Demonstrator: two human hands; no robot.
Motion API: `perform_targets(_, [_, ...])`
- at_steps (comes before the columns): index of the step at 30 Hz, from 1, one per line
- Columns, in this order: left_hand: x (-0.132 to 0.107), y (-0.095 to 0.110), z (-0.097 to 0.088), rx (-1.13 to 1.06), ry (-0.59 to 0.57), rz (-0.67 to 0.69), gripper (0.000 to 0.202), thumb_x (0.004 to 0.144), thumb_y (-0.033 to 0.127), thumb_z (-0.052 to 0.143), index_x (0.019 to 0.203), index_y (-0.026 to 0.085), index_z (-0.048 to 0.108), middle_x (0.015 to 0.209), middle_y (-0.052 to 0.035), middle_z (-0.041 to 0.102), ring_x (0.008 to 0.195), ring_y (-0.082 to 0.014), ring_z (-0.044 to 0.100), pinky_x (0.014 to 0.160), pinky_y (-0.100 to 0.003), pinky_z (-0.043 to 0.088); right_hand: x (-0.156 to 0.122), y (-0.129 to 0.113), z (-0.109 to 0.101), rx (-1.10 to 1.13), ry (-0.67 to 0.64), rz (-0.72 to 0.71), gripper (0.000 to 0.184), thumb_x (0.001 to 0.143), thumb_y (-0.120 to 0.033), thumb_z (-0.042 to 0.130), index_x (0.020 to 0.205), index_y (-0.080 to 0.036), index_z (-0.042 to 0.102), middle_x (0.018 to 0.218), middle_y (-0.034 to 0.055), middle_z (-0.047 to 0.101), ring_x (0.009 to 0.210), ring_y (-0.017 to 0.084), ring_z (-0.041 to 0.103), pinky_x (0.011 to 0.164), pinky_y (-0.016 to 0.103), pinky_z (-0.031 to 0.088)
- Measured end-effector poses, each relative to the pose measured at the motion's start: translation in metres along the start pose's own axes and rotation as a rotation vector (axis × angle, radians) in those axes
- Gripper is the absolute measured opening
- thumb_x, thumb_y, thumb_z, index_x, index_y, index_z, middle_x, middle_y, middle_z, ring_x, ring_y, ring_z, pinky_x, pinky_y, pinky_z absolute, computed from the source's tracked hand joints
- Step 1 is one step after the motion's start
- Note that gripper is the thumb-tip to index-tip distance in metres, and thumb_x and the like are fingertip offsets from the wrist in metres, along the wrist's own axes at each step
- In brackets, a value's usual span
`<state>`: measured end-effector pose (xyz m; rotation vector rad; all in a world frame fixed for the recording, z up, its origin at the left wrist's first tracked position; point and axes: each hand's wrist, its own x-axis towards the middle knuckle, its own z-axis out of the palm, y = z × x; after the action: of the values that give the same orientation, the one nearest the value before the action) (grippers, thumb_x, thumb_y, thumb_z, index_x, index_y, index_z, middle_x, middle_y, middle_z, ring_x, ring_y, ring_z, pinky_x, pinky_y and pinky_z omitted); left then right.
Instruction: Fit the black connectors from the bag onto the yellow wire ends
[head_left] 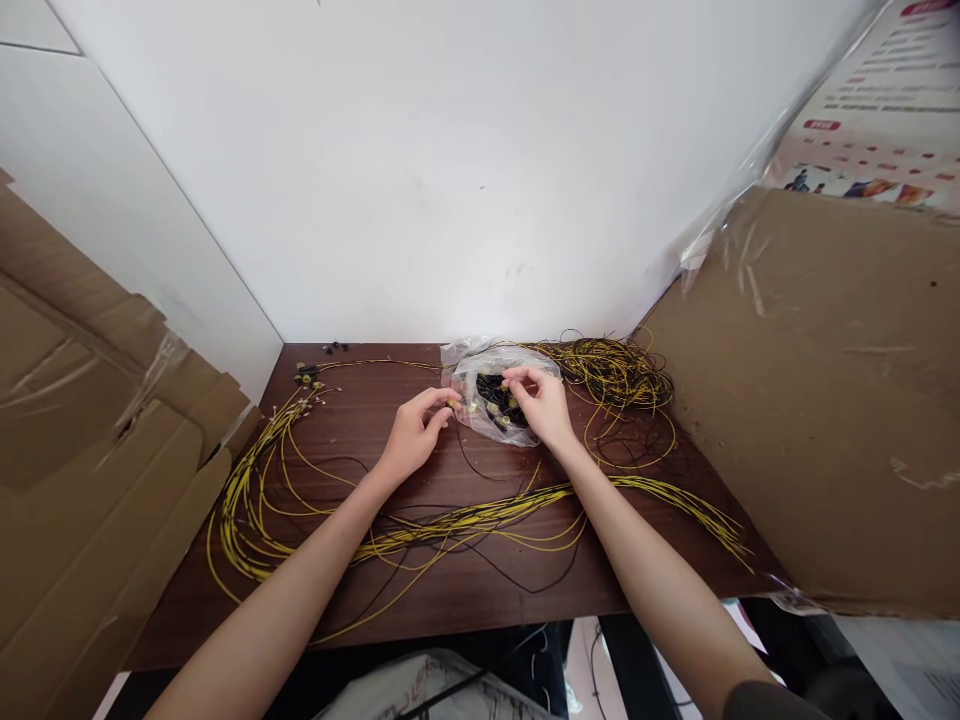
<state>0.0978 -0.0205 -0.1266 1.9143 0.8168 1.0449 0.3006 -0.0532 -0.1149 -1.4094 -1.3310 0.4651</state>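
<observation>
A clear plastic bag (pixel 499 430) of small black and yellowish parts (pixel 495 393) lies open at the back middle of the table. My right hand (pixel 541 400) is over its mouth, thumb and forefinger pinched at the black parts; whether anything is between them is too small to tell. Left of the bag, my left hand (pixel 420 428) pinches a small yellowish part (pixel 451 403) between thumb and fingertips. A thin dark wire (pixel 469 460) curves down from near that hand. Below both hands, a long bundle of yellow and black wires (pixel 480 517) runs across the table.
A tangled heap of yellow and black wire (pixel 619 372) lies at the back right. Several small black and yellow parts (pixel 307 375) sit at the back left. Cardboard walls (pixel 97 450) flank the brown table (pixel 480 590), with a white panel (pixel 480 180) behind.
</observation>
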Motion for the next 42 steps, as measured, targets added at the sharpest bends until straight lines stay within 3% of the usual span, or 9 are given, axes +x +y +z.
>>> perform_targets(3, [0.0,-0.002,0.0,0.033,-0.014,0.014,0.022,0.084,0.018,0.043,0.09,0.015,0.064,0.09,-0.0055,0.061,0.07,-0.0114,0.055,0.063,-0.023,0.049,-0.003,-0.001,0.004,-0.118,-0.055,-0.091,0.02,0.077,-0.015,0.049,0.089,-0.016,0.065,0.084,0.0044,0.07,0.073,0.016,0.063,0.07,0.029,0.048])
perform_targets(7, [0.0,-0.004,0.0,0.049,-0.02,-0.004,0.024,0.083,0.018,0.045,0.095,0.015,0.066,0.092,-0.0056,0.063,0.073,-0.0123,0.057,0.065,-0.023,0.049,-0.005,0.003,0.006,-0.342,-0.129,-0.23,0.022,0.076,-0.009,0.048,0.088,-0.017,0.064,0.09,0.0051,0.068,0.086,0.019,0.059,0.081,0.032,0.045])
perform_targets(15, [0.0,-0.001,0.002,0.063,-0.002,-0.055,0.025,0.079,0.019,0.05,0.097,0.015,0.066,0.094,-0.0071,0.068,0.075,-0.0145,0.061,0.065,-0.024,0.048,-0.004,0.007,0.0,-0.641,-0.207,-0.183,0.043,0.073,0.001,0.041,0.111,-0.013,0.057,0.107,0.0101,0.063,0.103,0.024,0.05,0.09,0.037,0.038])
perform_targets(26, [0.0,-0.003,0.001,0.12,-0.021,-0.031,0.022,0.081,0.018,0.048,0.093,0.016,0.066,0.096,-0.0069,0.068,0.082,-0.0165,0.062,0.069,-0.026,0.048,-0.002,0.006,-0.005,-0.679,-0.219,-0.141,0.029,0.079,-0.005,0.045,0.092,-0.017,0.067,0.09,0.0074,0.064,0.089,0.021,0.053,0.082,0.032,0.037])
perform_targets(35, [0.0,-0.005,0.0,0.11,-0.035,-0.013,0.022,0.08,0.018,0.048,0.092,0.015,0.067,0.096,-0.0071,0.068,0.086,-0.0175,0.062,0.075,-0.028,0.048,-0.004,0.006,-0.002,-0.753,-0.201,-0.123,0.031,0.083,-0.013,0.045,0.106,-0.015,0.066,0.09,0.0099,0.061,0.091,0.023,0.05,0.083,0.034,0.036])
perform_targets(42, [0.0,-0.005,0.0,0.113,-0.044,-0.014,0.022,0.08,0.017,0.048,0.093,0.016,0.067,0.095,-0.0068,0.068,0.083,-0.0166,0.062,0.074,-0.027,0.049,-0.005,0.01,-0.002,-0.753,-0.196,-0.125,0.025,0.083,-0.018,0.049,0.097,-0.018,0.069,0.089,0.0094,0.057,0.089,0.024,0.048,0.083,0.035,0.037])
